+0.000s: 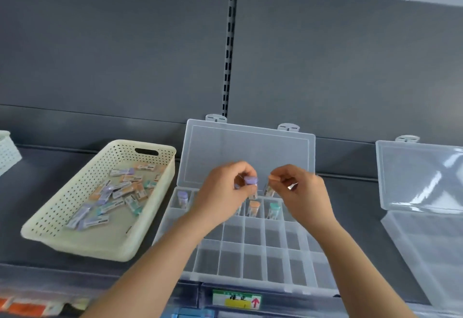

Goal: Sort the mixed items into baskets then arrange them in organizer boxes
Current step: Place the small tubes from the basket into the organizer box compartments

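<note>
A clear organizer box (250, 262) lies open on the dark shelf, its lid leaning on the back panel. Its far row holds a purple-capped tube (182, 198), an orange-capped tube (253, 208) and a green-capped tube (273, 210). My left hand (225, 192) pinches a purple-capped tube (250, 182) above that row, with more tubes curled in its fingers. My right hand (298, 187) pinches an orange-capped tube (271, 185) beside it. The cream basket (75, 240) at left holds several small tubes with purple, orange and green caps.
A second clear organizer box (426, 242) stands open at the right edge. A white basket corner (7, 152) shows at far left. A yellow and green shelf label (236, 299) sits on the front edge below the box.
</note>
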Demonstrator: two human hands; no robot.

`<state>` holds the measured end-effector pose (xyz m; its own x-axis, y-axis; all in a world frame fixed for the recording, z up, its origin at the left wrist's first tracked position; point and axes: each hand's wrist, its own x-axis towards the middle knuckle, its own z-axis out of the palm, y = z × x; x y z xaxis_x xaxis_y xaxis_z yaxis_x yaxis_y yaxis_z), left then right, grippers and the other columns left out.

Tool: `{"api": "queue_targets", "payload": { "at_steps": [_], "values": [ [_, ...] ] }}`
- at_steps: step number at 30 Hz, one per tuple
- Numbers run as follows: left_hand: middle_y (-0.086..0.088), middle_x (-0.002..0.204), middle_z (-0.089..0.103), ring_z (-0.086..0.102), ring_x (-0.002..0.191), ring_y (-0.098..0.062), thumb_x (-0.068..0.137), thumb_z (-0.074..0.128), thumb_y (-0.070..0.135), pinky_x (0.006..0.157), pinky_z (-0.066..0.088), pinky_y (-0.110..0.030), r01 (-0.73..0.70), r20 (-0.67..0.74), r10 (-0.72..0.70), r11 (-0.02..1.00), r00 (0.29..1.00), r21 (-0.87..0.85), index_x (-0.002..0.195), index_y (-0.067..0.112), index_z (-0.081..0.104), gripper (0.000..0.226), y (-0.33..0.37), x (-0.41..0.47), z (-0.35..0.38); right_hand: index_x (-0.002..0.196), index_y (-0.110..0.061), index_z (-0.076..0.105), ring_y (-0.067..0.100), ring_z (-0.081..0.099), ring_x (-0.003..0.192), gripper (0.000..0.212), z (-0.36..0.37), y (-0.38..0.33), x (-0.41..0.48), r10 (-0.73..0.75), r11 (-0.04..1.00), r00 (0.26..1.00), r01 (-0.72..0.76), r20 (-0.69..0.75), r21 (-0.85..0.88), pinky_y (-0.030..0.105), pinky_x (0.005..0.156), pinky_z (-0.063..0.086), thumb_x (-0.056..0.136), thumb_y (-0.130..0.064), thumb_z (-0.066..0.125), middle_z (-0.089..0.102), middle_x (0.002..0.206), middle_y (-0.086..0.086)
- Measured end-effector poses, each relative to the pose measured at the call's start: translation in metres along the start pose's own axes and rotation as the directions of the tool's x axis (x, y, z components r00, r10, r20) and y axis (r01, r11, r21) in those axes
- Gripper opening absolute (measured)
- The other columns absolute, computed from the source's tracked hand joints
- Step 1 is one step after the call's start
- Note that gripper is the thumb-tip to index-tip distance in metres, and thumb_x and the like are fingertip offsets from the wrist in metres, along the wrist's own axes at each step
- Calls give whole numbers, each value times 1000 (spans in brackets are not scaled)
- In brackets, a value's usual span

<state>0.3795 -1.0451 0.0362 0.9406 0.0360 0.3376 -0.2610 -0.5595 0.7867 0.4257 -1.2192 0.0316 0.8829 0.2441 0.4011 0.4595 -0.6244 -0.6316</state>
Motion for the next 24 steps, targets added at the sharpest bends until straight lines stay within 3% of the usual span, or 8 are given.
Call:
{"api": "queue_targets", "payload": {
  "at_steps": [2,6,11,14,18,24],
  "values": [
    [9,79,64,59,72,-11,80,65,6,68,48,-27,-56,14,55,997,998,61,77,16,63,10,13,7,21,85,-17,71,6,59,65,7,-16,18,-4,10,999,1000,-11,-15,-49,22,64,47,79,-14,73,69,75,-8],
    [10,87,68,56,74,-7,82,64,15,66,45,-25,-105,102,82,965,991,240,82,21,64,6,27,20,59,87,-18,71,12,62,72,7,-36,51,-11,61,987,998,-59,8,-152,28,68,50,81,-17,72,71,80,-5],
    [2,95,68,58,87,-18,88,61,21,70,42,-25,-168,186,93,881,978,442,93,18,69,10,27,34,96,93,-19,71,18,63,82,10,-49,82,-17,113,966,989,-87,95,-243,34,73,53,83,-19,69,71,86,-3],
    [2,97,67,55,88,-16,90,60,24,70,33,-23,-213,213,114,820,970,532,98,18,71,14,23,36,109,94,-18,72,17,61,84,11,-48,93,-19,109,964,984,-71,138,-255,31,73,51,84,-20,68,70,86,-3],
    [4,98,67,53,91,-16,92,57,23,80,34,-28,-220,256,71,755,964,617,97,20,69,13,18,35,119,92,-19,72,15,57,86,10,-42,101,-19,70,962,980,-17,186,-271,28,73,48,84,-20,66,68,88,-4],
    [6,94,66,51,91,-16,91,57,20,80,31,-29,-220,290,30,729,957,648,91,21,68,12,10,34,127,91,-22,71,11,54,86,12,-35,108,-20,44,944,970,39,241,-329,21,68,44,86,-17,61,68,89,-10]
  ]
}}
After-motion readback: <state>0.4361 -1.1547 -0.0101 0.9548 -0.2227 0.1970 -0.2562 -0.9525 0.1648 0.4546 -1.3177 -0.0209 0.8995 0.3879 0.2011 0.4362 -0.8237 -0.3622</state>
